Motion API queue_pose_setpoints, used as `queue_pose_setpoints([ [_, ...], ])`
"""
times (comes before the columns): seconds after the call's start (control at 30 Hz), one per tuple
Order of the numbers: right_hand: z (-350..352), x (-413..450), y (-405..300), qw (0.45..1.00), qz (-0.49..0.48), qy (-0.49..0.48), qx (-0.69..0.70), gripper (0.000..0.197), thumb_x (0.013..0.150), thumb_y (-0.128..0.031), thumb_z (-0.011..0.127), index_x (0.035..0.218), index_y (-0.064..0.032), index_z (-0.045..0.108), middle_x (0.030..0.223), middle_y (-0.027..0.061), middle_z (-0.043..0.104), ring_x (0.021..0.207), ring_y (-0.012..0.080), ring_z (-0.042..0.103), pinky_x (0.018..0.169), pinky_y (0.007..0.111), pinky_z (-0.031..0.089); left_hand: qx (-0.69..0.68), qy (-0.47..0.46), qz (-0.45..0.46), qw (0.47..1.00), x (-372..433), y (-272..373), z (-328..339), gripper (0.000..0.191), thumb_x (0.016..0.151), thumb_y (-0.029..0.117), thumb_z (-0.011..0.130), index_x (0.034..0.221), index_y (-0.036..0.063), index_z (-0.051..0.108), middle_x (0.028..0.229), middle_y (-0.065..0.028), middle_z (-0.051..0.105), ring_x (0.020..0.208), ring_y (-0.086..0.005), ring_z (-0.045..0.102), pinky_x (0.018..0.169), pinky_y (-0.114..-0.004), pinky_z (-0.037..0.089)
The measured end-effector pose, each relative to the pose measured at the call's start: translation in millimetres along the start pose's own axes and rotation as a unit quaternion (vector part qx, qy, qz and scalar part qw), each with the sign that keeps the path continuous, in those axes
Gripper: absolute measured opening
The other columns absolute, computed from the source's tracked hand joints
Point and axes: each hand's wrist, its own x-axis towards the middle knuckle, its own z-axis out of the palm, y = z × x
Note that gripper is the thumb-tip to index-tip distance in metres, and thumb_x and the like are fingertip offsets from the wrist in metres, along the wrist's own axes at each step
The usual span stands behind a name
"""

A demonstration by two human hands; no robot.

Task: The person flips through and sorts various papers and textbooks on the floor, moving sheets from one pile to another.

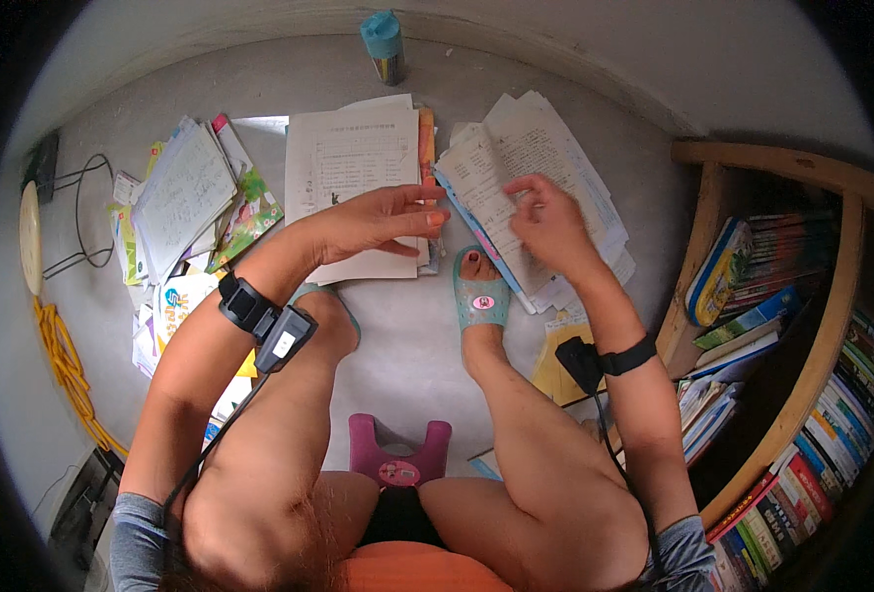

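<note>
My left hand (381, 222) is spread above the lower right part of a stack of printed sheets (355, 159) on the floor. Nothing is in its fingers. Over an open booklet (477, 177) my right hand (548, 222) hovers with bent, slightly blurred fingers; whether they touch the page cannot be told. Handwritten pages (544, 152) fan out to the right of the booklet's fold. Coloured book edges (427, 148) show along the right side of the printed stack. Part of that stack is hidden behind my left hand and forearm.
A loose pile of papers (185, 192) and picture books lies at left. A bottle with a blue lid (383, 44) stands by the wall. Wooden shelves (844, 296) full of books are at right. A purple stool (400, 451) sits between my legs. Yellow cord (63, 355) hangs at far left.
</note>
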Motion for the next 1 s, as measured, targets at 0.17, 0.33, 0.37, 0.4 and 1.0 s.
queue_pose_setpoints([
  [0.17,82.4,-13.3,-10.7,0.989,-0.059,-0.113,0.073,0.030,0.078,0.000,0.057,0.107,-0.0022,0.055,0.077,0.0001,0.055,0.066,0.0073,0.052,0.061,0.024,0.045,-0.159,0.096,-0.072,0.980,3.7,-14.4,-3.7,0.046,0.090,0.025,0.059,0.128,0.0033,0.044,0.120,-0.0112,0.055,0.105,-0.0214,0.058,0.080,-0.033,0.054],
  [0.33,85.5,-23.1,-5.6,0.964,-0.102,-0.170,0.174,0.034,0.083,-0.001,0.055,0.117,-0.0047,0.052,0.091,0.0050,0.061,0.078,0.0099,0.056,0.073,0.025,0.047,-0.137,0.254,-0.067,0.955,-3.5,-36.2,-34.4,0.018,0.089,0.013,0.057,0.102,0.0012,0.053,0.096,-0.0089,0.061,0.078,-0.0159,0.062,0.072,-0.030,0.056],
  [0.37,77.6,-19.2,0.9,0.979,-0.097,-0.111,0.142,0.034,0.084,0.000,0.053,0.118,-0.0045,0.051,0.093,0.0061,0.061,0.083,0.0125,0.057,0.077,0.026,0.047,-0.141,0.273,-0.065,0.949,-13.0,-36.2,-45.5,0.014,0.088,0.011,0.057,0.099,0.0023,0.054,0.093,-0.0081,0.061,0.076,-0.0155,0.062,0.071,-0.030,0.057],
  [0.4,64.4,-14.7,10.5,0.989,-0.091,-0.052,0.107,0.035,0.085,0.001,0.052,0.119,-0.0043,0.050,0.095,0.0072,0.061,0.088,0.0150,0.058,0.080,0.027,0.047,-0.138,0.304,-0.054,0.941,-22.4,-37.5,-59.0,0.010,0.088,0.010,0.057,0.094,0.0031,0.055,0.090,-0.0072,0.061,0.076,-0.0153,0.062,0.069,-0.030,0.057],
  [1.0,99.3,-7.1,63.8,0.914,-0.217,-0.043,-0.340,0.092,0.071,-0.020,0.073,0.144,-0.0097,0.019,0.151,0.0163,0.013,0.139,0.0325,0.014,0.112,0.053,0.012,-0.012,0.294,0.015,0.956,-80.8,-33.1,-97.4,0.046,0.089,-0.006,0.039,0.131,0.0090,0.051,0.110,-0.0066,0.060,0.075,-0.0050,0.056,0.071,-0.018,0.051],
])
